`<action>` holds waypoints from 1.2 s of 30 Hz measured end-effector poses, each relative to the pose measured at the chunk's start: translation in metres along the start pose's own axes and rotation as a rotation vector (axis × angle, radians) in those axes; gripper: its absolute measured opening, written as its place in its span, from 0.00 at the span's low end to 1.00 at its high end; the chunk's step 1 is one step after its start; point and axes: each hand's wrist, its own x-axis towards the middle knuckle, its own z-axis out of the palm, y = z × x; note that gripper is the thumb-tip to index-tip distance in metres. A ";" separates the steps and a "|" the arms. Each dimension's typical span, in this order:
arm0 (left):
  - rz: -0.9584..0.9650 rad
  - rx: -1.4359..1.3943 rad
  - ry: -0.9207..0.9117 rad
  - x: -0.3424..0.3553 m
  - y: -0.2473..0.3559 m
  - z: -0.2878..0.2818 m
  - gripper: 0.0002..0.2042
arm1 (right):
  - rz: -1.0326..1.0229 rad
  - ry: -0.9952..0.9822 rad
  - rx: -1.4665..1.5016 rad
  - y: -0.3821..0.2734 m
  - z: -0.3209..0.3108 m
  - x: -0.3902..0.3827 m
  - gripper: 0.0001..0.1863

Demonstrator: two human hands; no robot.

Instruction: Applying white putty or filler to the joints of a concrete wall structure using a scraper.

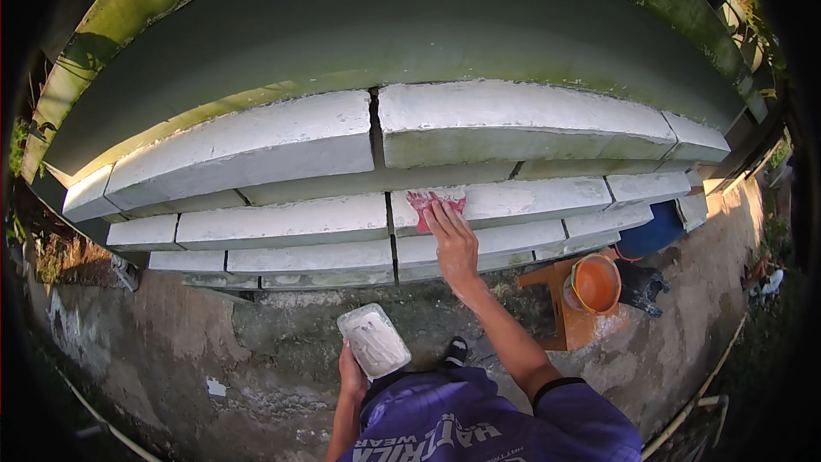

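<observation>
My right hand [453, 244] presses a pink flat spreader [423, 203], smeared with white paste, against the top of a white-coated block step [513, 199], just right of a dark vertical joint in the middle tier. My left hand [349, 368] grips a shallow rectangular container [374, 338] of white paste, held low near my body. The upper tier of blocks [239, 141] has white tops with gray and greenish faces, split by a wide dark gap.
A mossy curved wall [402, 17] rises behind the blocks. At lower right, an orange bucket [596, 284] sits on a brown stool [556, 325], beside a blue tub [654, 231] and a black item [640, 289]. Pale pipes [680, 423] edge the stained concrete floor [214, 351].
</observation>
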 end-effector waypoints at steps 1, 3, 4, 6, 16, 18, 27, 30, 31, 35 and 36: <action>0.001 -0.004 -0.007 0.000 0.000 0.002 0.28 | 0.005 0.003 -0.004 0.003 0.010 0.002 0.30; 0.008 -0.003 -0.007 0.003 0.000 0.001 0.28 | 0.026 -0.159 -0.062 0.004 0.031 0.004 0.27; 0.013 -0.004 -0.009 0.004 -0.001 0.001 0.28 | 0.006 -0.169 -0.135 0.000 0.036 -0.004 0.26; 0.020 -0.027 0.007 0.003 0.001 -0.003 0.27 | -0.026 -0.203 -0.184 -0.019 0.030 -0.019 0.26; 0.035 -0.045 0.006 -0.003 0.011 -0.002 0.28 | -0.061 -0.053 -0.017 -0.046 -0.018 -0.002 0.24; 0.020 -0.039 -0.005 -0.003 0.012 0.002 0.28 | -0.029 -0.061 -0.066 -0.031 -0.001 0.015 0.22; 0.017 -0.025 -0.055 0.007 0.000 -0.013 0.29 | 0.001 -0.165 -0.009 -0.026 -0.018 -0.025 0.25; 0.012 -0.004 -0.057 0.003 0.002 -0.009 0.29 | 0.049 -0.071 0.058 -0.011 -0.047 -0.013 0.23; 0.005 0.010 -0.051 0.001 0.003 -0.008 0.29 | 0.035 -0.030 -0.005 0.000 -0.050 -0.002 0.23; -0.015 -0.002 -0.077 0.009 -0.006 -0.010 0.29 | 0.101 -0.059 -0.041 0.054 -0.023 0.002 0.22; -0.009 -0.010 -0.053 0.010 -0.007 -0.008 0.28 | 0.102 -0.101 -0.044 0.061 -0.020 -0.001 0.22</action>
